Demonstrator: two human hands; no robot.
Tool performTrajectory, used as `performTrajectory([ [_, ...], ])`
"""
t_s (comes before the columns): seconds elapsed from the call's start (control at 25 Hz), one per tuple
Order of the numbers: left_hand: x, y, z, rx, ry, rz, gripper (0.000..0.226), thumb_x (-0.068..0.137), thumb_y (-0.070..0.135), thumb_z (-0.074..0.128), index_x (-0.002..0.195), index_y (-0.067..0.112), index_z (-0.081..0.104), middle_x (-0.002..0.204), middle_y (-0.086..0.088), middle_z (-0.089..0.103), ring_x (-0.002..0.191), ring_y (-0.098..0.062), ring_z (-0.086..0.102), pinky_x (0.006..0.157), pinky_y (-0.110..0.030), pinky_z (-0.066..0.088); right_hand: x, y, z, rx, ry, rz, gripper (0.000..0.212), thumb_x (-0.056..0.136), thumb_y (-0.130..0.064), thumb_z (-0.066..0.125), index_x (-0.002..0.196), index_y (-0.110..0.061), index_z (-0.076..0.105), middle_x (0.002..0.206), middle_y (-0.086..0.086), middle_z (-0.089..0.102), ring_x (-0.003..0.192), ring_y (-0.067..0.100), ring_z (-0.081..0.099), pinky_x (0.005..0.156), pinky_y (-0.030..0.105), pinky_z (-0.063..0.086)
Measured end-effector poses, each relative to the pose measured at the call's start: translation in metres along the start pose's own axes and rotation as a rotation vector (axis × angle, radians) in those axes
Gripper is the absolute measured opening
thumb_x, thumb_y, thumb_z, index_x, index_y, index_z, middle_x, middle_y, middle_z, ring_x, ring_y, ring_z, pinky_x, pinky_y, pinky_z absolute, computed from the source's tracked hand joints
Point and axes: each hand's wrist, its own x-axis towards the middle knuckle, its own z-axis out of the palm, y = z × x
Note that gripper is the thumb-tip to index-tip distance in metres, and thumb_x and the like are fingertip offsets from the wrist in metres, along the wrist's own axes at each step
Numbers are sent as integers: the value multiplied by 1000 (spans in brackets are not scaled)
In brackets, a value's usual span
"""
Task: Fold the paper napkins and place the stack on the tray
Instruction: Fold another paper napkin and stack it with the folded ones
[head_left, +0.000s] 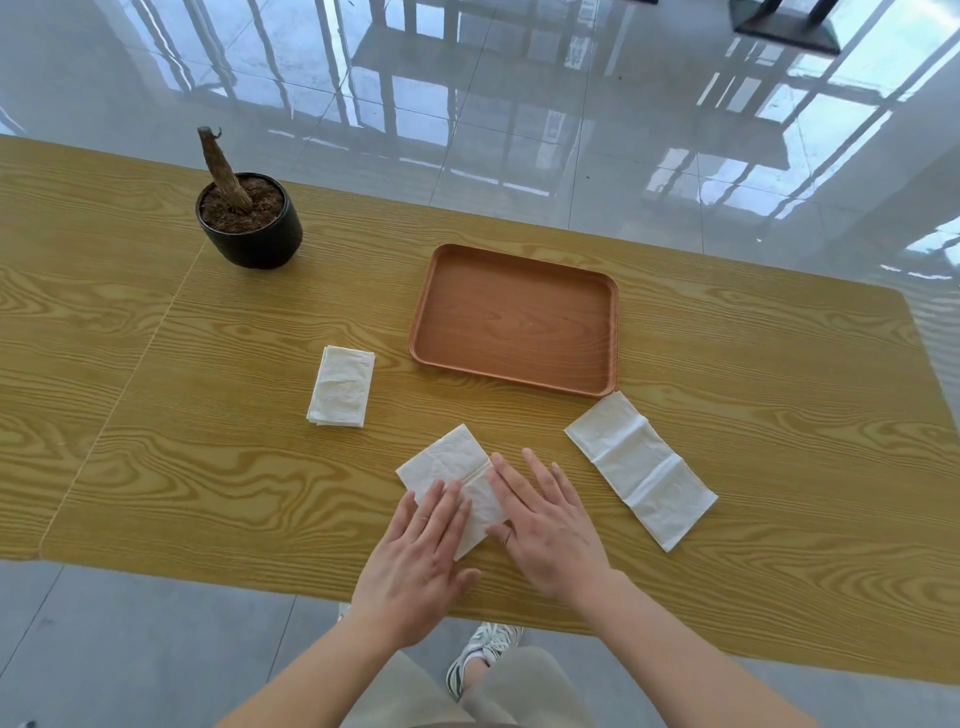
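A white paper napkin (451, 462), folded over, lies near the table's front edge. My left hand (421, 551) rests flat on its near left part and my right hand (545, 525) presses flat on its right edge, fingers spread. A small stack of folded napkins (341, 387) sits to the left, apart from my hands. Another napkin (640, 467), long and creased, lies unfolded at the right, just below the tray's near corner. The brown wooden tray (519, 382) stands behind the napkins with nothing in it.
A black pot (260, 244) with a bare stump in soil stands at the back left of the wooden table (208, 467). Glossy tiled floor lies beyond the table's far edge. My shoe shows under the near edge.
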Motion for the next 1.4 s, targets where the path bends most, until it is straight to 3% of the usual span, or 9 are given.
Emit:
performTrajectory([
  [0.08, -4, -2, 6, 18, -49, -5, 83, 98, 68, 28, 157, 10, 17, 167, -9, 6, 153, -26, 5, 118, -50, 12, 3, 9, 7, -99, -98, -82, 79, 98, -73, 13, 161, -26, 1, 168, -13, -8, 154, 24, -16, 124, 52, -4],
  [0.2, -5, -3, 6, 28, -79, -14, 88, 96, 71, 28, 157, 10, 14, 167, -9, 1, 154, -26, 3, 118, -51, 11, 4, 18, 15, -142, -127, -124, 88, 94, -79, 15, 160, -26, -7, 168, -12, -14, 153, 26, -18, 121, 55, 0],
  [0.32, -7, 0, -2, 4, -52, 6, 88, 96, 72, 30, 157, 11, 13, 167, -9, 3, 153, -28, 4, 119, -53, 9, -1, 20, 16, -123, -82, -111, 90, 95, -79, 20, 161, -22, -1, 169, -8, -9, 155, 28, -11, 120, 54, 6],
  [0.48, -15, 10, 1, 22, -73, 179, 86, 96, 71, 31, 157, 11, 19, 167, -10, 9, 153, -28, 7, 119, -50, 11, -16, 22, 21, -125, -92, -162, 87, 95, -77, 21, 161, -21, 7, 169, -8, -2, 155, 28, -8, 120, 54, 9],
  [0.76, -15, -4, -14, 50, -102, 179, 81, 98, 68, 30, 156, 12, 24, 166, -7, 14, 153, -26, 8, 117, -46, 13, -31, 4, 21, -97, -79, -29, 87, 95, -78, 23, 161, -22, 11, 169, -7, 0, 155, 31, -4, 119, 54, 10],
  [1.0, -17, 17, -11, 47, -104, 143, 84, 97, 68, 30, 154, 7, 25, 164, -8, 18, 152, -26, 13, 117, -45, 14, -41, -6, 32, -95, -70, -109, 87, 95, -78, 23, 161, -22, 10, 169, -7, 0, 155, 30, -2, 119, 55, 10],
  [1.16, -19, 18, -6, 38, -52, 126, 80, 97, 67, 32, 152, 8, 33, 163, -9, 23, 151, -26, 19, 116, -44, 17, -46, 2, 28, -107, -27, -79, 86, 96, -76, 25, 159, -18, 20, 169, -3, 7, 155, 32, 5, 118, 54, 12],
  [1.28, -11, 8, -10, 21, 54, 160, 57, 100, 53, 43, 137, 12, 56, 152, -11, 45, 144, -29, 37, 115, -46, 28, -55, -3, 31, -136, 26, -96, 84, 95, -74, 33, 155, -16, 34, 166, 2, 25, 151, 34, 24, 115, 53, 19],
  [1.4, 0, 1, -19, -26, 203, 68, 27, 96, 35, 51, 93, 18, 71, 119, -7, 69, 119, -28, 59, 103, -44, 40, -54, -10, 35, -60, 152, -137, 68, 97, -67, 41, 141, -16, 52, 147, 3, 51, 134, 31, 46, 112, 50, 33],
])
